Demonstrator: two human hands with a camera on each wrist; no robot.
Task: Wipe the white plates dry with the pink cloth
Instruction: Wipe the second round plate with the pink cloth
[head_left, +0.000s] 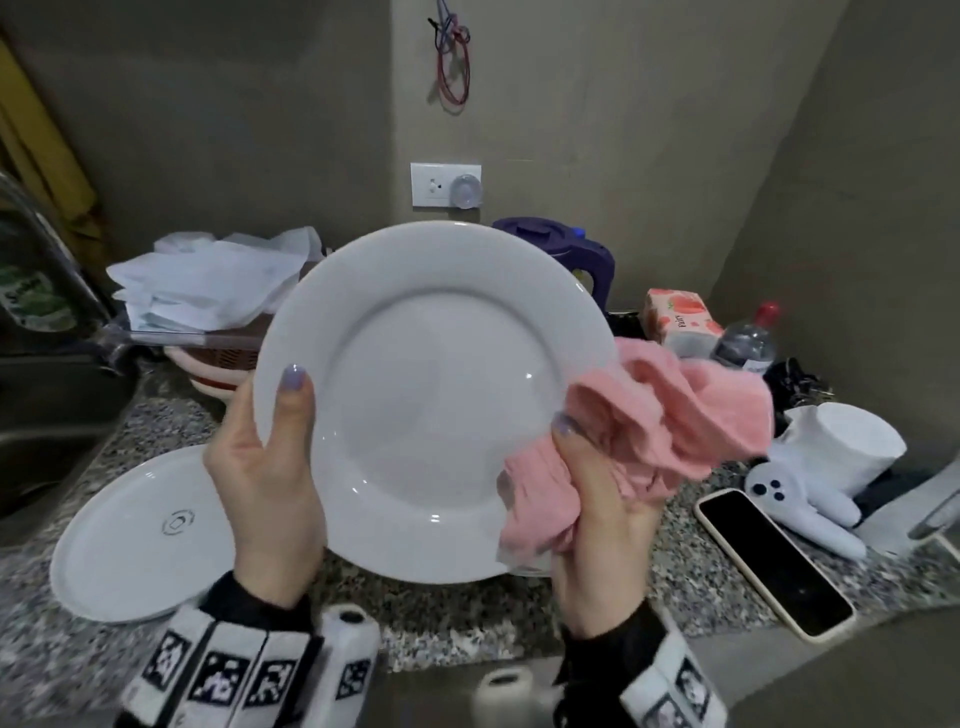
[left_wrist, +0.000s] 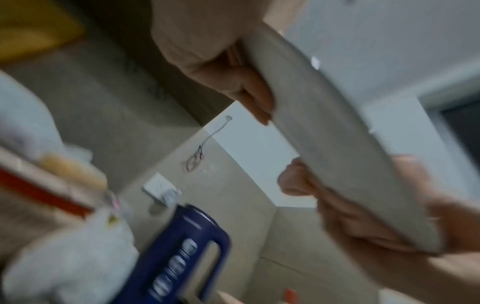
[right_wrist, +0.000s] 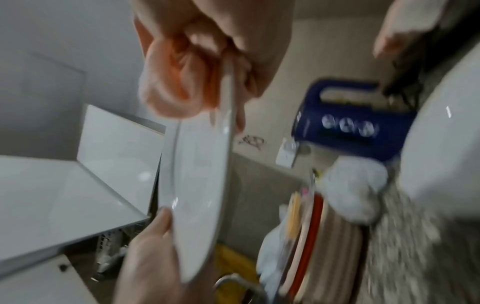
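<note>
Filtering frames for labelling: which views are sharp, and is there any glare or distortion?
Head view: mostly sharp, small specular glints on the round white plate held up, wide-angle bending at the edges, dim even light. Left wrist view: heavy motion blur, the dark blue plastic kettle smeared. Right wrist view: blurred too, the crumpled pink cloth only a soft orange-pink mass at the plate's rim.

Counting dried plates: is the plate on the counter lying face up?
No, the plate on the counter lies upside down, its base ring and maker's mark showing.

held plate (head_left: 436, 395) above counter (head_left: 467, 623) | second plate (head_left: 135, 535) left | phone (head_left: 774, 561) right
</note>
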